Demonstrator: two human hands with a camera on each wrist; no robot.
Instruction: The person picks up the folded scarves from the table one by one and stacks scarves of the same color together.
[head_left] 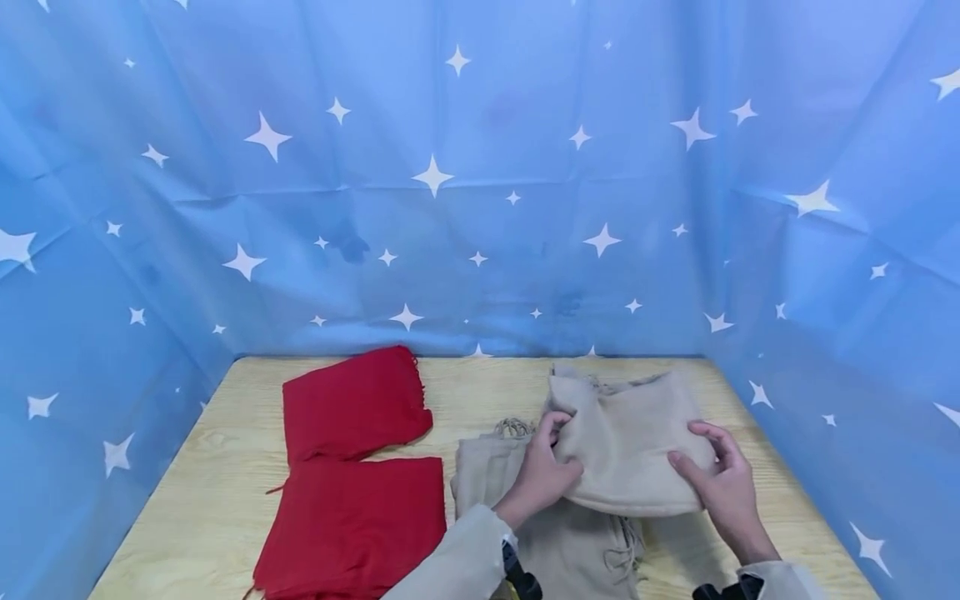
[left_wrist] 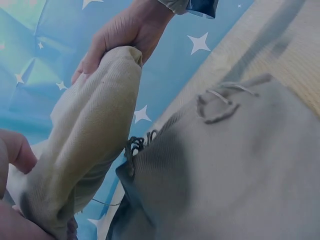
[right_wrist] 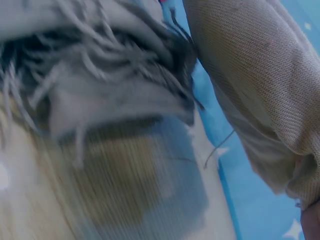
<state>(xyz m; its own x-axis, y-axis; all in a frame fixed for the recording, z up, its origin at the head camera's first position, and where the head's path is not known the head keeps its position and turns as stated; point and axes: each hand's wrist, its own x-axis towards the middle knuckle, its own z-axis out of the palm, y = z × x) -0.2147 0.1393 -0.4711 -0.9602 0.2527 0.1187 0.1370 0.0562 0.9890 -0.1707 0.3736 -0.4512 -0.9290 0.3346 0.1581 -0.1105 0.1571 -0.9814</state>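
A folded beige scarf (head_left: 630,450) is held up between both hands over the right half of the table. My left hand (head_left: 543,467) grips its left edge, thumb in front. At the opposite edge my right hand (head_left: 723,483) pinches the fabric between thumb and fingers. The left wrist view shows the raised bundle (left_wrist: 95,115) from the side, rounded along its fold. Beneath it lies another beige scarf (head_left: 577,550), folded, with twisted fringe at its edges. That fringe (right_wrist: 120,60) looks blurred in the right wrist view.
Two folded red scarves (head_left: 352,408) (head_left: 367,517) with fringed edges lie on the left of the wooden table (head_left: 195,492), one behind the other. A blue curtain (head_left: 495,217) with white stars stands around the back and sides.
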